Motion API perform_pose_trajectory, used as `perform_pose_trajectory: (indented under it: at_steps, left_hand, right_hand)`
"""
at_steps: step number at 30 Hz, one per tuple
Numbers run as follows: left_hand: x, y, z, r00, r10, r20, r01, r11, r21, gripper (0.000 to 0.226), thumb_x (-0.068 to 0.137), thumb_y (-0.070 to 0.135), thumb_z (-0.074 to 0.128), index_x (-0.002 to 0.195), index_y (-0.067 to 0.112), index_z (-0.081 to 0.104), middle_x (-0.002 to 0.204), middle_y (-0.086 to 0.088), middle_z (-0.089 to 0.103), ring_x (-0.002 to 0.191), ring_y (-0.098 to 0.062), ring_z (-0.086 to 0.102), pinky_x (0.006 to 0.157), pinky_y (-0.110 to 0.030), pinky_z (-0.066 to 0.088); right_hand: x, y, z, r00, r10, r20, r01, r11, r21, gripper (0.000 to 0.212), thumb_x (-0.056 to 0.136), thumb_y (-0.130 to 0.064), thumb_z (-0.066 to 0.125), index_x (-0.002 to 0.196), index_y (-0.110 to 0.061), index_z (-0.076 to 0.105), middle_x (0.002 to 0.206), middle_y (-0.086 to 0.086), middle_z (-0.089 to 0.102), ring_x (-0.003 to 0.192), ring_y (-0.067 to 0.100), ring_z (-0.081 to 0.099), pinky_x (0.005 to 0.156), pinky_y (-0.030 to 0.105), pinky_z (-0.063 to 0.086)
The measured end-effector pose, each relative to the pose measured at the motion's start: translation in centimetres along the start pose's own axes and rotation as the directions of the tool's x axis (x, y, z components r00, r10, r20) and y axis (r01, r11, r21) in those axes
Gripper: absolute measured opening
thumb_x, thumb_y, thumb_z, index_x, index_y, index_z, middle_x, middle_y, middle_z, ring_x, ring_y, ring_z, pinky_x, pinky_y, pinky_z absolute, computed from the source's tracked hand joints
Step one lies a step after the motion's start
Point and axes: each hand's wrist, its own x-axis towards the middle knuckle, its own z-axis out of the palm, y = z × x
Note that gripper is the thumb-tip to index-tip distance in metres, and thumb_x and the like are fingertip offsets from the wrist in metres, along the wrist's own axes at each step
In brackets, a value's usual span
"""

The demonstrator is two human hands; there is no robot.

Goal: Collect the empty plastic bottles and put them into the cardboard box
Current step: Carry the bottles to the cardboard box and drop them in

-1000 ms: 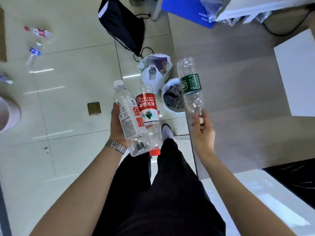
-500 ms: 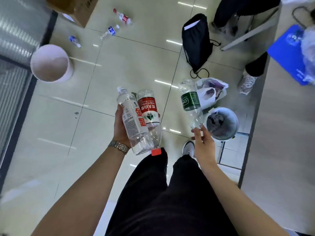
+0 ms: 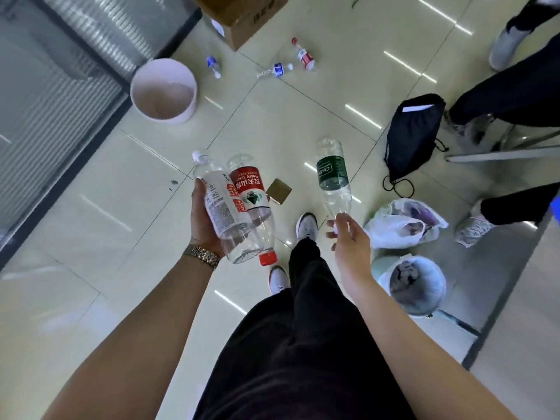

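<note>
**Clear plastic in both hands, box not yet reached**

Clear plastic fills both hands. The left hand (image 3: 203,223) is closed around two empties held side by side: a white-label bottle (image 3: 218,204) with its cap pointing away, and a red-label bottle (image 3: 253,207) turned the other way, its red cap nearest the person. The right hand (image 3: 348,234) pinches a green-label bottle (image 3: 333,177) by its neck end, fingers closed on it, the body sticking up and away.

Three bottles are gathered, then, but none can be seen delivered. The cardboard box (image 3: 242,16) sits far ahead on the floor at the top edge, its inside out of view. Just near of it three more bottles lie loose on the tiles: a blue-label bottle (image 3: 213,65) to the left, a crushed blue-label bottle (image 3: 274,70) in the middle, and a red-label floor bottle (image 3: 304,56) to the right. I judge the job roughly half done: a walk to the box, a drop, then those three.

Compared with half a second ago, the grips are unchanged, but the view has swung so the box and floor bottles sit nearer the centre, and the pink bucket (image 3: 163,90) at far left looms larger. The lined bin (image 3: 415,286) now lies near right, beside the person's leg rather than ahead of the right hand.
</note>
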Motion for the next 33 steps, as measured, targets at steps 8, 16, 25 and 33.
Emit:
perform_pose_trajectory:
  at_steps: [8,16,25,33]
  left_hand:
    - [4.6,5.5,1.2,0.994,0.033,-0.101,-0.039,0.998,-0.057,0.101,0.085,0.078,0.046,0.162,0.014,0.029,0.168,-0.027,0.017,0.153,-0.051,0.019,0.117,-0.074,0.022]
    - [12.2,11.4,2.9,0.982,0.044,-0.184,-0.062,0.994,-0.095,0.096,0.091,0.08,0.039,0.16,0.014,0.032,0.151,-0.026,0.038,0.146,-0.053,0.026,0.117,-0.077,0.017]
    - [18.4,17.7,4.0,0.983,0.089,-0.161,-0.11,0.985,-0.13,0.097,0.086,0.079,0.05,0.155,0.012,0.042,0.138,-0.023,0.058,0.132,-0.049,0.046,0.115,-0.076,0.023]
    - [23.9,26.8,3.4,0.992,0.089,-0.093,-0.105,0.977,-0.184,0.096,0.086,0.078,0.05,0.153,0.009,0.04,0.128,-0.02,0.052,0.121,-0.042,0.049,0.118,-0.069,0.016]
  right_hand:
    - [6.2,-6.7,3.5,1.0,0.001,0.03,0.0,0.998,-0.055,0.032,0.09,-0.055,0.048,0.084,-0.031,0.069,0.086,-0.02,0.076,0.071,0.004,0.07,0.074,0.037,0.049]
    - [14.9,-14.2,6.8,0.995,0.019,0.097,-0.006,0.991,-0.131,0.032,0.104,-0.04,0.048,0.102,-0.018,0.072,0.091,-0.012,0.075,0.074,0.008,0.071,0.074,0.036,0.047]
    - [21.3,-21.1,11.3,0.99,0.025,0.14,0.003,0.981,-0.195,0.033,0.108,-0.036,0.046,0.107,-0.013,0.07,0.102,-0.004,0.074,0.07,0.001,0.069,0.076,0.037,0.047]
    - [25.3,-26.4,17.6,0.993,0.037,0.108,-0.014,0.978,-0.209,0.033,0.108,-0.037,0.045,0.114,-0.014,0.069,0.106,-0.005,0.074,0.081,0.009,0.071,0.073,0.034,0.048]
